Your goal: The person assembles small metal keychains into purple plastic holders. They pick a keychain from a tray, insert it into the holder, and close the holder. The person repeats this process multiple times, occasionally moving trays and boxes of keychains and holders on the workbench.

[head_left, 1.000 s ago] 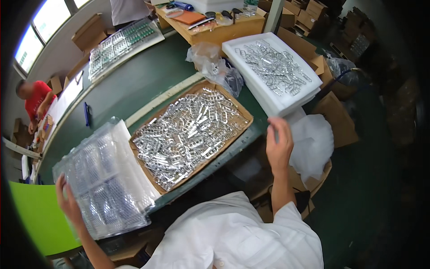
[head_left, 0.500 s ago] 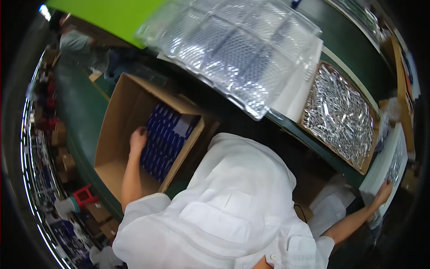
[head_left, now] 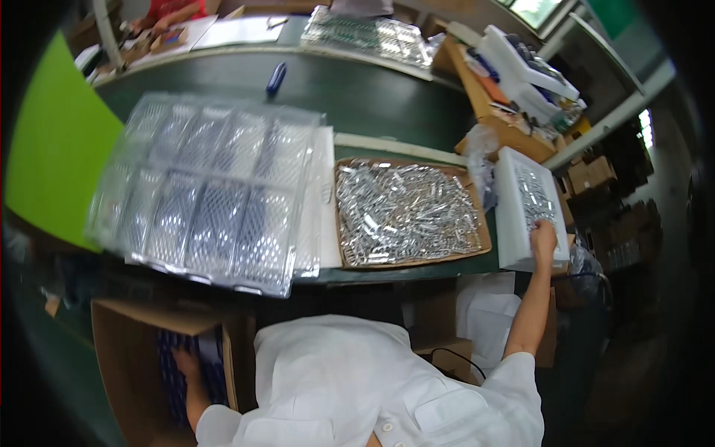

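Two reaches, seemingly one picking step.
Lower left, your left hand (head_left: 186, 363) is at blue pieces (head_left: 171, 384) in a carton (head_left: 115, 365); middle right, your right hand (head_left: 544, 237) is at metal pieces (head_left: 530, 190) on foam (head_left: 512, 223). Can't tell either grip; next likely needs secure pinches.

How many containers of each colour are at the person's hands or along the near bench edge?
Brown: 2 (box at left hand; shallow tray of metal pieces)
White: 1 (foam container at right hand)
Clear: 1 (plastic stack, taken as one)
Total: 4
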Available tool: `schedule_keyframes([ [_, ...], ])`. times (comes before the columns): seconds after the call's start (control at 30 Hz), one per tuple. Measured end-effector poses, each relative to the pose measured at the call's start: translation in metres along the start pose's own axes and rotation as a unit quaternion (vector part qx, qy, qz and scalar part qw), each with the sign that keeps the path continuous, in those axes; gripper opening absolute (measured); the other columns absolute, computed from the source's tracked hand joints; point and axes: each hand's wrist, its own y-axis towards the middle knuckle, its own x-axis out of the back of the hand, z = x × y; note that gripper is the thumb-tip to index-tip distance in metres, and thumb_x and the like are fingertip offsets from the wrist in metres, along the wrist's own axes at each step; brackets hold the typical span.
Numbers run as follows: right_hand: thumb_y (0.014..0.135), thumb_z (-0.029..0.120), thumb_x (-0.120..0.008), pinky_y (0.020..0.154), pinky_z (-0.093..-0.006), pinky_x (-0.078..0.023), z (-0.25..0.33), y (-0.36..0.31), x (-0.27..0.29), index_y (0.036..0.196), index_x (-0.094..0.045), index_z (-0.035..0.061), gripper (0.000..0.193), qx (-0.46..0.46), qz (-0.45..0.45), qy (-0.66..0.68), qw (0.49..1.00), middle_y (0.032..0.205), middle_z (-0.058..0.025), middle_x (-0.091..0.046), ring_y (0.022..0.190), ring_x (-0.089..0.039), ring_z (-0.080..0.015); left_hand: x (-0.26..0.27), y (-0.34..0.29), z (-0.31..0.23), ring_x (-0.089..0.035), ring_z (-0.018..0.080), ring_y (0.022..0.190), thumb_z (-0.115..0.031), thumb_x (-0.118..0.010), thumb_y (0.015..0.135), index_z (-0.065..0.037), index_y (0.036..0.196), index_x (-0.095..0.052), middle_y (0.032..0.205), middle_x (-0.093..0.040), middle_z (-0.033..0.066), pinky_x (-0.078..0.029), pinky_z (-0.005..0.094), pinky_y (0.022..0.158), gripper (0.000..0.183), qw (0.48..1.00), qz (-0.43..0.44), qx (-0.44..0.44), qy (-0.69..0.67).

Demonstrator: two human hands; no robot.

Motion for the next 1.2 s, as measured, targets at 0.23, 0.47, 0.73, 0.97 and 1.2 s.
schedule_keyframes([
  [0.23,0.094,0.017,-0.069,0.091,-0.0515,-0.054,-0.001,-0.032,0.034,0.108,-0.075,0.0032,0.022,-0.044,-0.126,0.003,0.991,0.108,-0.0212,-0.073,0.102,-0.07,-0.0423,0.009,-0.011,-0.035,-0.053,0.0497,0.129,-0.021,-0.072,0.09,0.0,0.11,-0.067,0.142,-0.053,0.0299,-0.05,0.0543,0.1,0.029,0.994,-0.096,-0.046,0.011],
  [0.47,0.094,0.017,-0.071,0.104,-0.049,-0.047,0.009,-0.057,0.036,0.126,-0.064,-0.0024,0.038,-0.075,-0.179,0.028,0.981,0.136,-0.0209,-0.06,0.126,-0.058,-0.0398,0.01,-0.009,-0.034,-0.068,0.0473,0.106,-0.02,-0.074,0.087,-0.003,0.104,-0.07,0.135,-0.062,0.0248,-0.056,0.0563,0.083,0.024,0.998,-0.02,-0.011,-0.05],
  [0.73,0.092,0.009,-0.071,0.115,-0.052,-0.038,0.093,-0.126,0.044,0.136,-0.056,-0.002,0.048,-0.02,-0.231,0.122,0.965,0.15,-0.0216,-0.049,0.139,-0.047,-0.0408,0.024,-0.018,-0.048,-0.065,0.0453,0.113,-0.008,-0.071,0.086,-0.002,0.121,-0.067,0.124,-0.068,0.0239,-0.052,0.0539,0.095,0.036,0.999,0.034,0.006,-0.041],
  [0.97,0.09,0.005,-0.072,0.115,-0.0532,-0.038,0.107,-0.167,0.041,0.135,-0.055,-0.003,0.048,-0.003,-0.226,0.182,0.957,0.153,-0.0228,-0.046,0.14,-0.046,-0.0417,0.037,-0.031,-0.048,-0.06,0.0454,0.122,-0.006,-0.068,0.087,0.001,0.13,-0.062,0.133,-0.062,0.0251,-0.049,0.0525,0.102,0.044,0.988,-0.147,-0.006,-0.043],
  [1.2,0.089,0.001,-0.07,0.113,-0.0516,-0.042,0.126,-0.183,0.06,0.134,-0.056,-0.0039,0.047,0.051,-0.197,0.251,0.946,0.148,-0.022,-0.053,0.136,-0.051,-0.0427,0.303,-0.015,-0.232,-0.056,0.0391,0.13,0.002,-0.055,0.101,0.005,0.135,-0.058,0.139,-0.059,0.0217,-0.042,0.046,0.113,0.034,0.806,-0.451,-0.321,-0.208],
])
